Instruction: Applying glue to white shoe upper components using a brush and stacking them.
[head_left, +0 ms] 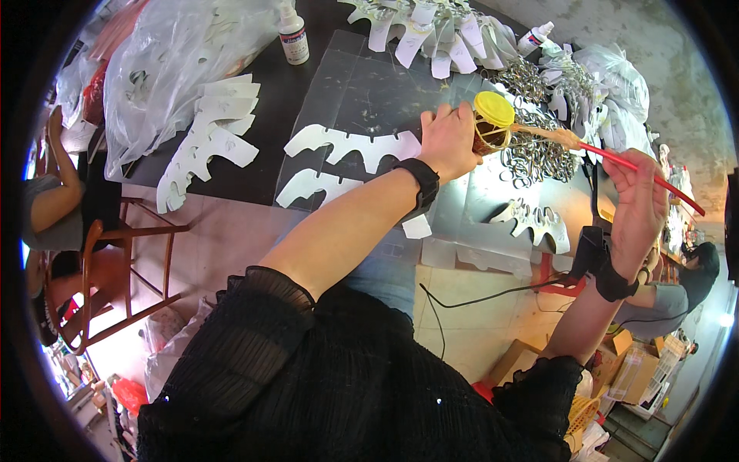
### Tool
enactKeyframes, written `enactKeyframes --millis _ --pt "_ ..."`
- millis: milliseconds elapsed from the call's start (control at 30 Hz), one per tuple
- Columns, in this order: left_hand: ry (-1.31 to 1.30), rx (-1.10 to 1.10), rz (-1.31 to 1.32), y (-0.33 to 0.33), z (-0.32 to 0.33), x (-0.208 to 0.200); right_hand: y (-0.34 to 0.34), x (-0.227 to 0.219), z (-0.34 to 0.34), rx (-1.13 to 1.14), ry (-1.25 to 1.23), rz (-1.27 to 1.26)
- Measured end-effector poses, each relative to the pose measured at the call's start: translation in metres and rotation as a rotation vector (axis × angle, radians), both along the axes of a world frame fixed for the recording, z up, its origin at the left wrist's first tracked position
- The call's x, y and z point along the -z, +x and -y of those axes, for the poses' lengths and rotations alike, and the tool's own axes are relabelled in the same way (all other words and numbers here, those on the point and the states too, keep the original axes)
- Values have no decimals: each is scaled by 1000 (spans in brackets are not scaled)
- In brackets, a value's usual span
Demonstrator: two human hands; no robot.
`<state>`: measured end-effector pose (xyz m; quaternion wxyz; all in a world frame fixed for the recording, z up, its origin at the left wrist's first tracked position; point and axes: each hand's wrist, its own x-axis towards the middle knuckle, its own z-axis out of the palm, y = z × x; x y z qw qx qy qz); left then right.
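My left hand (450, 141) is closed around a small brown jar (488, 138) with a yellow round end (493, 109), held above the table. Between the fingers of my right hand (637, 192) is a brush with a thin red handle (608, 154). The brush's tan, coated end (550, 135) points left and reaches the jar's side; whether its tip is inside I cannot tell. Below my left hand, a white scalloped cut-out (354, 146) lies flat, with a second white cut-out (319, 186) nearer me, partly behind my forearm. Another scalloped piece (539, 223) rests to the right.
Metal rings (535, 154) heap up behind the jar. White pieces (443, 38) pile at the back, and more (208, 142) overlap at left by a plastic bag (185, 69). A white bottle (293, 35) stands nearby. A wooden chair (115, 269) and a person (58, 192) are at left.
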<state>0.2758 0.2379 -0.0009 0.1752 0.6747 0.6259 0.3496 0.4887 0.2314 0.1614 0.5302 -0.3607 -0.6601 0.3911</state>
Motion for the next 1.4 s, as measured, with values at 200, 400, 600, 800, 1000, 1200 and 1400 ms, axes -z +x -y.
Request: enactKeyframes --millis 200,400,600,800,1000,1200,1400 --pt "-49 -13 -9 -2 0 -1 -38 33 2 12 -114 251" --pt "-31 -11 8 -2 0 -2 -61 62 -2 26 229 657" --pt "-32 0 17 -2 0 -2 -64 57 -12 71 -237 436" --pt "-37 -15 2 -1 2 -2 -47 52 -7 53 -200 127" --pt "-31 -11 7 -1 0 -2 -43 26 5 190 -15 114" --pt "-14 -17 0 -2 -1 2 -41 9 12 254 19 104" --pt "0 -24 -2 -3 0 2 -17 23 9 218 -70 -77"
